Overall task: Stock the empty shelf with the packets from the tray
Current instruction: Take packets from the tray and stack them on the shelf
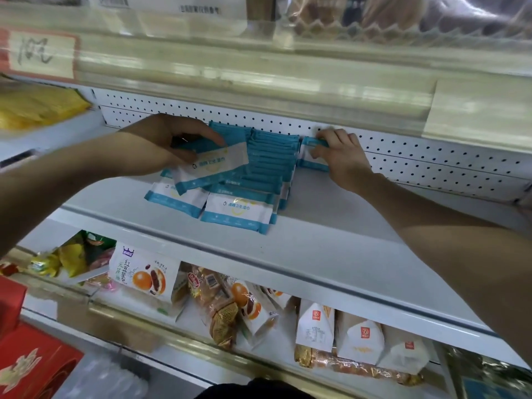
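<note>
A white shelf (331, 226) with a pegboard back holds a row of blue-and-white packets (270, 162) standing on edge, with two more lying flat in front (237, 210). My left hand (161, 145) grips one packet (213, 165) tilted above the flat ones. My right hand (339, 156) pinches the top of an upright packet (309, 152) at the right end of the row, against the back wall. The tray is out of view.
The shelf below carries bread and pastry bags (144, 280) and white paper-wrapped loaves (359, 338). A yellow bag (34, 108) lies on the shelf to the left. Red boxes (26, 361) sit at lower left. An upper shelf edge (259, 79) overhangs.
</note>
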Demonstrator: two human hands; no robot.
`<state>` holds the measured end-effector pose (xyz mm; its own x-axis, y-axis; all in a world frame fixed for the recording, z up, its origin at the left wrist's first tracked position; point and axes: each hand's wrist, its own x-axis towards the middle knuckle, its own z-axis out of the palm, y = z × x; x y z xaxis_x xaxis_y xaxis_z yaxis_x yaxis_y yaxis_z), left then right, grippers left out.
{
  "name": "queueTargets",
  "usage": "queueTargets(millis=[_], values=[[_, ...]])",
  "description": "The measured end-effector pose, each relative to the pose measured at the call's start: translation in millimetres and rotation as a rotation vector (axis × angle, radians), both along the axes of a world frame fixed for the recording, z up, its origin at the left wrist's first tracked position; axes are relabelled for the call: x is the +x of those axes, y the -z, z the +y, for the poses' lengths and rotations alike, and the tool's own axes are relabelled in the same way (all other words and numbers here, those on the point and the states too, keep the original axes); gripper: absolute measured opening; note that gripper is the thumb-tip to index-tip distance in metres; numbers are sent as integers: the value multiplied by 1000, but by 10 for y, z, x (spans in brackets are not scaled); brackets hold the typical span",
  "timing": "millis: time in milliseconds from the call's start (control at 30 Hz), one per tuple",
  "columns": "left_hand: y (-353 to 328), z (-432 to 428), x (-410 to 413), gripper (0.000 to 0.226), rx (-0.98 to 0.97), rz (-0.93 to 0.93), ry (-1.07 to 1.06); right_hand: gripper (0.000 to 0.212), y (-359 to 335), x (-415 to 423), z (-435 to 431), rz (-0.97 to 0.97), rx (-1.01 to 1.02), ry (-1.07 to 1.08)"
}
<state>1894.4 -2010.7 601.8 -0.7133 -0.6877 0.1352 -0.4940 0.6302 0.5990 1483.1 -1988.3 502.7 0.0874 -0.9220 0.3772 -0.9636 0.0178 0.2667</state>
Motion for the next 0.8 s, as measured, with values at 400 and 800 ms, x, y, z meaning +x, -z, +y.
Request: queueTargets(millis=[400, 800], values=[[32, 8, -346, 43, -17, 66, 113, 54, -205, 216, 223, -172, -81, -103], [215, -65, -852, 41, -45, 148, 229, 38, -577, 517, 903, -578, -36, -205]])
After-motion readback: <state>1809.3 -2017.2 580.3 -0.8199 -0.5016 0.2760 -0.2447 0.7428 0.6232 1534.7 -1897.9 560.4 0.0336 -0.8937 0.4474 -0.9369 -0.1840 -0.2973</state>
